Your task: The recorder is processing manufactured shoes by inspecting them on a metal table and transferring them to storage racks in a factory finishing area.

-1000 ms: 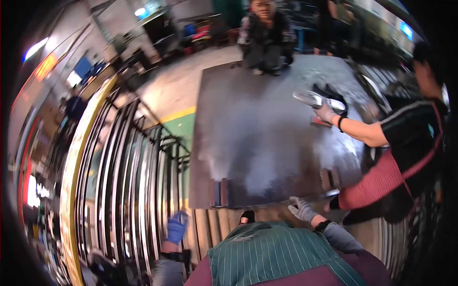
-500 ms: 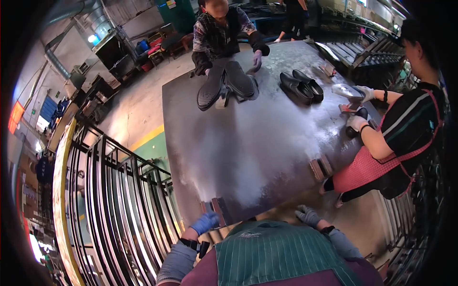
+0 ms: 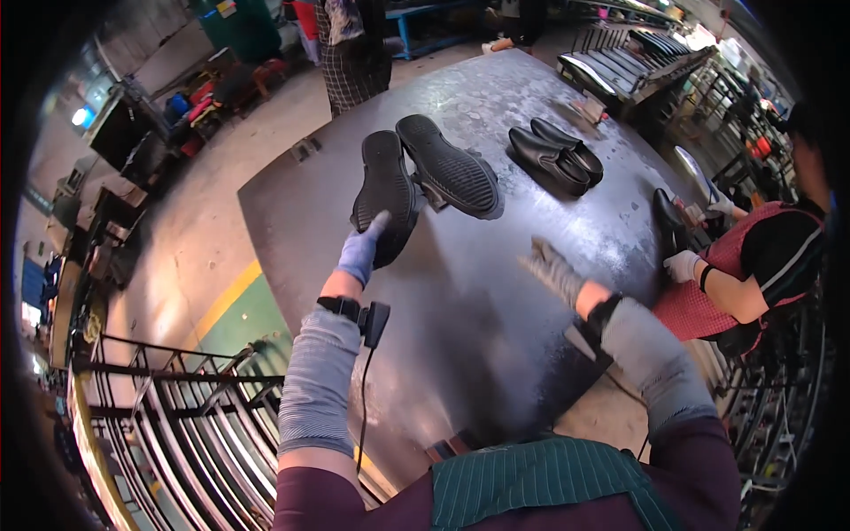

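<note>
Two black shoes lie sole-up on the far half of a grey metal table (image 3: 460, 345). My left hand (image 3: 361, 252), in a blue glove, stretches forward and its fingertips touch the heel end of the nearer shoe (image 3: 386, 186). The second shoe (image 3: 450, 168) lies just to its right. My right hand (image 3: 551, 270), in a grey knit glove, hovers over the table with its fingers spread and nothing in it. A small black device with a cable (image 3: 374, 323) hangs at my left wrist.
A pair of black shoes (image 3: 553, 155) stands upright farther right. A co-worker in a red apron (image 3: 753, 265) holds another black shoe (image 3: 668, 221) at the right edge. Another person (image 3: 354, 44) stands at the far end. Metal racks stand lower left (image 3: 177, 416) and upper right (image 3: 637, 53).
Both my hands have risen from the table's near edge and reached out over it. The left one has arrived at the sole-up shoes, which now sit closer to me.
</note>
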The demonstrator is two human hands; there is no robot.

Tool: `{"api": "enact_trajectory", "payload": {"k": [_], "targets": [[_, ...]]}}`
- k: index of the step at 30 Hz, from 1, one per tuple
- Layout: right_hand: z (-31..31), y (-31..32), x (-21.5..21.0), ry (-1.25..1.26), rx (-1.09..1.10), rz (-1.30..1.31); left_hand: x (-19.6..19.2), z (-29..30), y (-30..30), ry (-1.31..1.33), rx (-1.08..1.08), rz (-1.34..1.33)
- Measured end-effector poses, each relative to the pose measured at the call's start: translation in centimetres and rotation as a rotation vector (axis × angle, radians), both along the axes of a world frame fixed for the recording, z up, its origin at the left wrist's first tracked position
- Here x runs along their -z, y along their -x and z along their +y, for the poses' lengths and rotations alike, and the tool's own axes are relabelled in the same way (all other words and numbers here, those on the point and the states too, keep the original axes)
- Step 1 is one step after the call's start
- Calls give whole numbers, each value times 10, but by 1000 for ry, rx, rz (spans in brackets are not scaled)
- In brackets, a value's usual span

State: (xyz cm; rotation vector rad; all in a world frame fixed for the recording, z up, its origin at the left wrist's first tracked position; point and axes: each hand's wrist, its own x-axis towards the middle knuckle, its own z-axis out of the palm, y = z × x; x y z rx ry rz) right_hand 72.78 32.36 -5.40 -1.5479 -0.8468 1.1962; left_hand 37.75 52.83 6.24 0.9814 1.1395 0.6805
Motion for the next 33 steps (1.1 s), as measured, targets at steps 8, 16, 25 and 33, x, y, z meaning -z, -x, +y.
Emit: {"api": "enact_trajectory", "payload": {"k": [8, 16, 25, 33], "targets": [[172, 73, -103, 193, 59, 526, 53, 25, 15, 283, -50, -382], [102, 131, -54, -24, 39, 589, 106, -72, 65, 99, -8, -386], [-118, 128, -88, 144, -89, 551, 51, -322, 140, 162, -56, -251], [-208, 137, -88, 138, -177, 371, 31, -521, 120, 245, -324, -272]]}}
